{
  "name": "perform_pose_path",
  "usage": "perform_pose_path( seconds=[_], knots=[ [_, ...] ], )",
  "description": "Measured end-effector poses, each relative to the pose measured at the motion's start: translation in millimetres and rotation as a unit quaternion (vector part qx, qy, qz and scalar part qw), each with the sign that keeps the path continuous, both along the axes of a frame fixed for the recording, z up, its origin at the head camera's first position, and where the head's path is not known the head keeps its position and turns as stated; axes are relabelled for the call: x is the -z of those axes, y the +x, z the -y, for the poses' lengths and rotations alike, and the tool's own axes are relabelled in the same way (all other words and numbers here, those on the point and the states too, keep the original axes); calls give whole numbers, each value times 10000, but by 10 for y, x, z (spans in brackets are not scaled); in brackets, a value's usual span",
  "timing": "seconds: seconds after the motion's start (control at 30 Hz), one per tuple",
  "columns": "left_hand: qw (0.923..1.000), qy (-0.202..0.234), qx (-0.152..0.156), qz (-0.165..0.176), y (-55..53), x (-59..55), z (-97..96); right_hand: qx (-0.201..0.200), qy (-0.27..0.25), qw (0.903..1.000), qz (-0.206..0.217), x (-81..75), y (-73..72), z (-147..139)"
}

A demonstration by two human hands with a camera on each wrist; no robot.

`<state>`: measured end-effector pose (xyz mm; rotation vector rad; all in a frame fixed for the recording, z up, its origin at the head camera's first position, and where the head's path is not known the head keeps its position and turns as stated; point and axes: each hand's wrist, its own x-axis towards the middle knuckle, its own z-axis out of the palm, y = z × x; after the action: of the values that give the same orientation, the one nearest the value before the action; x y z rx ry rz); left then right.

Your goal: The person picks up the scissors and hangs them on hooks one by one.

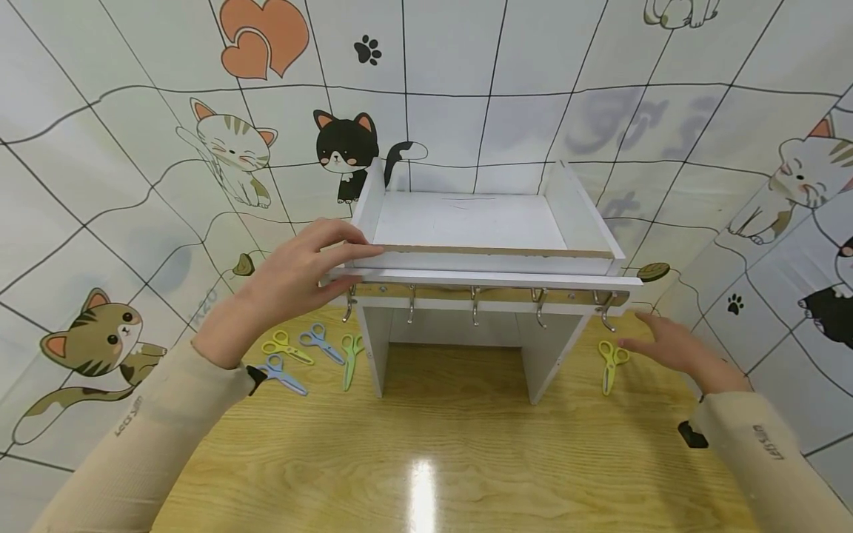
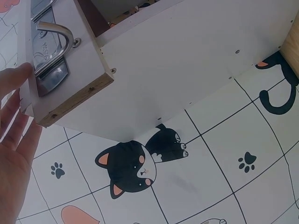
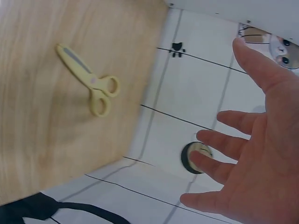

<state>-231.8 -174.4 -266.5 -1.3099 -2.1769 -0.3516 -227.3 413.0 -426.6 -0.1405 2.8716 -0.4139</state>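
Observation:
A white shelf point(image 1: 460, 260) stands upright on the table, with a row of metal hooks point(image 1: 475, 305) along its front rail. My left hand point(image 1: 293, 266) grips the left end of that front board. In the left wrist view its thumb point(image 2: 17, 77) lies beside a hook and the fingers wrap behind the board's edge. Off the shelf's right side, my right hand point(image 1: 673, 348) is spread, with nothing in it. Below its fingertips, a pair of yellow scissors point(image 1: 609, 365) lies on the table; the right wrist view shows these scissors point(image 3: 88, 81) apart from the hand.
Several children's scissors lie left of the shelf: yellow scissors point(image 1: 288, 346), blue scissors point(image 1: 323, 343), more blue scissors point(image 1: 281, 374) and green scissors point(image 1: 349, 361). A cat-printed cloth point(image 1: 440, 59) hangs behind and around the wooden table point(image 1: 460, 444).

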Motion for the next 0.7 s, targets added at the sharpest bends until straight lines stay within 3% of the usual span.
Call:
perform_pose_path(
  seconds=[0.4, 0.7],
  knots=[
    [9999, 133, 87, -33, -18, 25, 10, -106, -127, 9998, -52, 479, -22, -83],
    [9998, 195, 80, 32, -37, 41, 13, -1, -177, 9998, 105, 632, 6, -90]
  ],
)
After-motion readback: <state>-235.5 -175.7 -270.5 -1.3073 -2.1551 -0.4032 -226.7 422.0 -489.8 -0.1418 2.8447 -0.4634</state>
